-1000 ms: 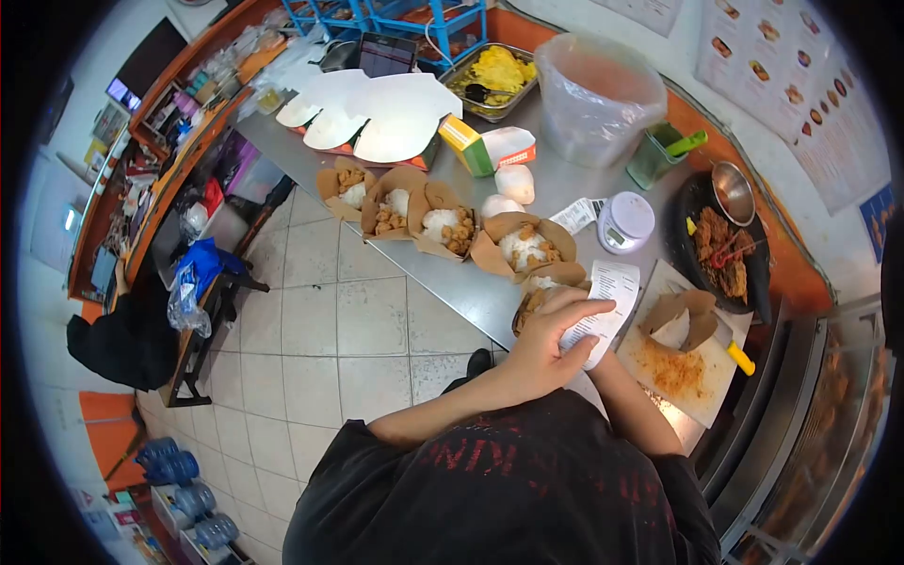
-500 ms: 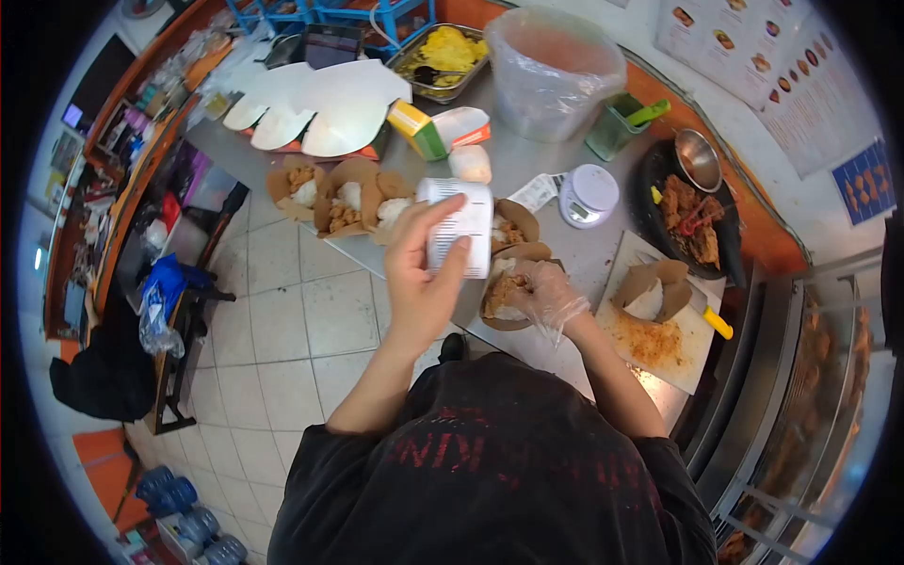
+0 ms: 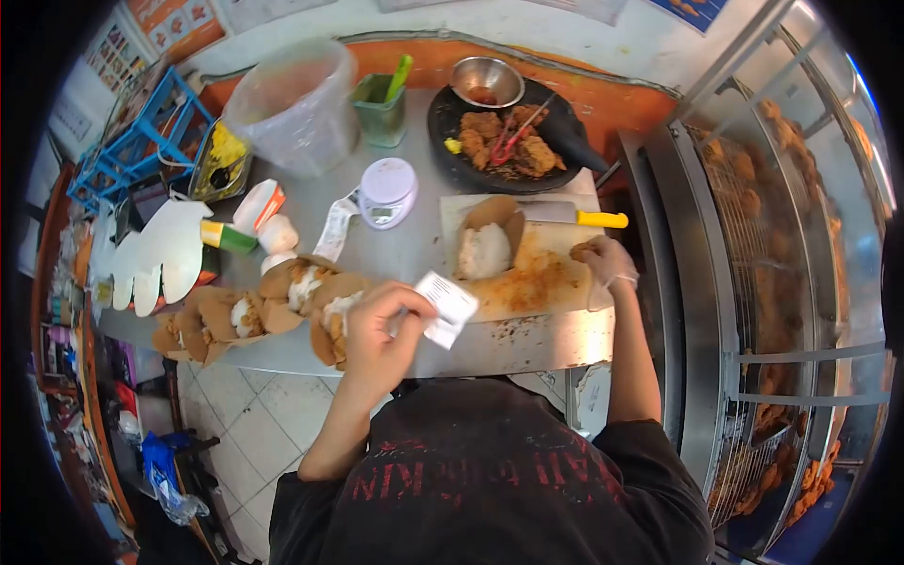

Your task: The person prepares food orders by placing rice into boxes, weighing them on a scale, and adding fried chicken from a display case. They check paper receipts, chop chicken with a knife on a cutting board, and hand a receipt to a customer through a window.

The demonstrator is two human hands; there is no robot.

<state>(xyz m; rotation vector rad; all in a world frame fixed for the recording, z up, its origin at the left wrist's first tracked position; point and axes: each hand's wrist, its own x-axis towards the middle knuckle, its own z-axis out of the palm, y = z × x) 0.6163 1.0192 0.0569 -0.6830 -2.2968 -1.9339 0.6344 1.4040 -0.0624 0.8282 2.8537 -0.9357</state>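
My left hand (image 3: pixel 381 330) pinches a printed white paper slip (image 3: pixel 446 306) above the counter's front edge. At the right end of the cutting board (image 3: pixel 556 299), my gloved right hand (image 3: pixel 605 262) has its fingers closed round a small brown fried piece (image 3: pixel 586 250). On that board stands a brown paper box with white rice (image 3: pixel 485 252), beside a knife with a yellow handle (image 3: pixel 603 219). Several open boxes with rice and fried pieces (image 3: pixel 247 316) line the counter's front edge, left of my left hand.
Behind the board is a black pan of fried chicken (image 3: pixel 508 141) with a steel bowl (image 3: pixel 487 83). A small scale (image 3: pixel 388 193), a green container (image 3: pixel 380 111) and a plastic-lined bucket (image 3: pixel 292 108) stand left of it. A glass-fronted warmer (image 3: pixel 753 282) flanks the right.
The view has turned right. My right hand has left the front box and moved to the cutting board's right end. My left hand and the slip are lower, the slip now tilted.
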